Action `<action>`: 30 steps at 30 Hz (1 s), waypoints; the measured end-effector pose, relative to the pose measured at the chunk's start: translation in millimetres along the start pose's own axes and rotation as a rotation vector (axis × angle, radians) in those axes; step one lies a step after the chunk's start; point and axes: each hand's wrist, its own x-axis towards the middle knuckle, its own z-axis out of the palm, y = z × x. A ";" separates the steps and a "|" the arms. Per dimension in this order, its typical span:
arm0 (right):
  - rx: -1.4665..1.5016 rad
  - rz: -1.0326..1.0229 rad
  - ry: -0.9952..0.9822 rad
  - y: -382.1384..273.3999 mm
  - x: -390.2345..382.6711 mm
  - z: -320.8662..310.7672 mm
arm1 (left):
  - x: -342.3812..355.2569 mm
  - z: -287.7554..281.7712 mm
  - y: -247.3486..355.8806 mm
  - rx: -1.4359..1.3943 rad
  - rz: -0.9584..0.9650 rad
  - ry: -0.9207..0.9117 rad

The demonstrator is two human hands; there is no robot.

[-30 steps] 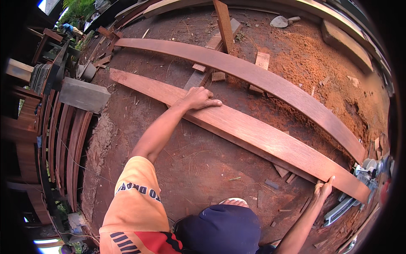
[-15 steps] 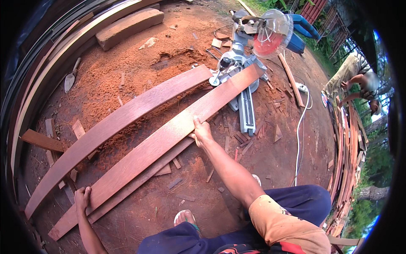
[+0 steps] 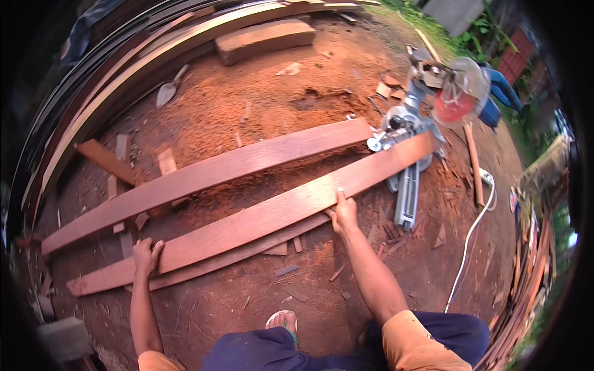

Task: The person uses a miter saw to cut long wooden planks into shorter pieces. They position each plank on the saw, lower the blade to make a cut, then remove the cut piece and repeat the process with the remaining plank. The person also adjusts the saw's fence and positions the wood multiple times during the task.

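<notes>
"One reddish plank [image 3: 260, 221]. How's it held?"

"Left hand [image 3: 146, 256] curled over its far edge, right hand [image 3: 344, 213] gripping the near one."

"What's in its way?"

"Its right end overlaps the saw [image 3: 455, 93]; a second plank [image 3: 210, 170] lies just beyond, then sawdust [image 3: 260, 86]."

"And its look?"

"Smooth-faced, with a pale shine towards the right hand."

left hand [image 3: 147, 255], lower left: knuckles bent, thumb angled rightward | left forearm [image 3: 144, 315]: nearly vertical from lower edge | right hand [image 3: 345, 215], right of centre: thumb pointing up, fingers curled | right forearm [image 3: 372, 272]: slanting up-left from lower right
</notes>
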 end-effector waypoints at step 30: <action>-1.024 -0.562 -1.448 8.4 -217.1 163.8 | -340.0 28.2 225.0 -0.474 -0.554 0.377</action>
